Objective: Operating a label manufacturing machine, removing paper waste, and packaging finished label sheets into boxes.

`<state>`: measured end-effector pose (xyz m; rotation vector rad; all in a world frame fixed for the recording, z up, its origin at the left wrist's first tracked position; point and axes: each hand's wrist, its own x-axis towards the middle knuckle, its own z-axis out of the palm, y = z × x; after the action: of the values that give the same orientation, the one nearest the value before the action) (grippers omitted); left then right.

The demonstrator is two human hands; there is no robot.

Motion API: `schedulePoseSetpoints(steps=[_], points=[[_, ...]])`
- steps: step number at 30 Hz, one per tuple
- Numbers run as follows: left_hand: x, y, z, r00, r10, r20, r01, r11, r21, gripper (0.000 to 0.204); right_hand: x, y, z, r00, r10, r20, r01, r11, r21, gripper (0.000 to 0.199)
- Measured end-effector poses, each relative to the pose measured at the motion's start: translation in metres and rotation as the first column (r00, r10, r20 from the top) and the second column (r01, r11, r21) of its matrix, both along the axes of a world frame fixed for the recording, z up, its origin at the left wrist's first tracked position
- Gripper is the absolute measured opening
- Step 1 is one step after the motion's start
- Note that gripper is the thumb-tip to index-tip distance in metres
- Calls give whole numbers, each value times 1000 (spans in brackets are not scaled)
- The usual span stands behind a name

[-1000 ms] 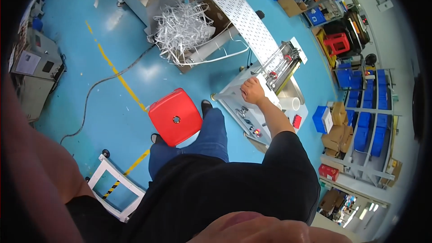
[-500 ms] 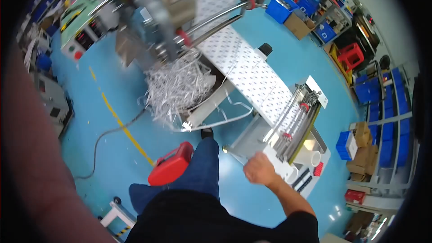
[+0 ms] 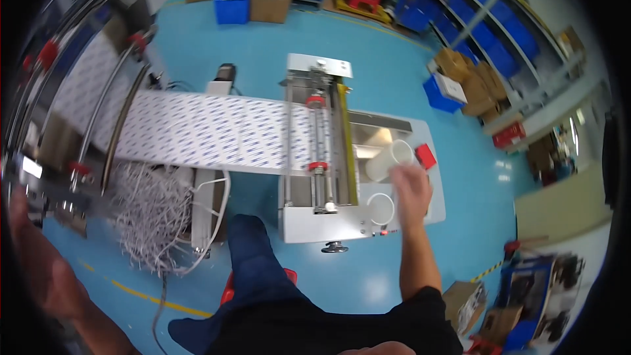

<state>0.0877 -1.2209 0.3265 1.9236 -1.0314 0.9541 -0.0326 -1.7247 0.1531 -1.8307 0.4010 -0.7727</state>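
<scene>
In the head view we see our right hand reaching over the grey machine, its blurred fingers spread apart and closing on nothing yet; it hovers between a white plastic roll lying on its side on the machine's tray and a white ring lying flat just below it. A red block sits beside the roll, probably a button kept within easy reach. A wide printed white sheet feeds across from the left into the machine's rollers, and trimmed paper shreds pile on the floor under its edge, where the waste would drop. Our left hand is a blur at the left rim; we cannot tell its grip. Compared with half a second ago, our view has swung to look squarely down on the machine, and the hand has moved from the machine's near edge onto the tray beside the roll.
</scene>
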Motion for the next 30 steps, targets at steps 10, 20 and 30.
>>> schedulePoseSetpoints(steps=[10, 20, 30], points=[[-18, 25, -192, 576, -138, -806, -351, 848, -397, 22, 135, -130, -170, 313, 85, -946, -605, 785, -130, 49], [-48, 18, -211, 440, -132, -888, -591, 702, -398, 16, 170, -166, -297, 65, -259, -964, -641, 729, -240, 56], [-50, 28, -231, 422, -195, -885, -600, 672, -434, 16, 180, -195, -372, 150, -239, -960, -36, 969, -246, 58]])
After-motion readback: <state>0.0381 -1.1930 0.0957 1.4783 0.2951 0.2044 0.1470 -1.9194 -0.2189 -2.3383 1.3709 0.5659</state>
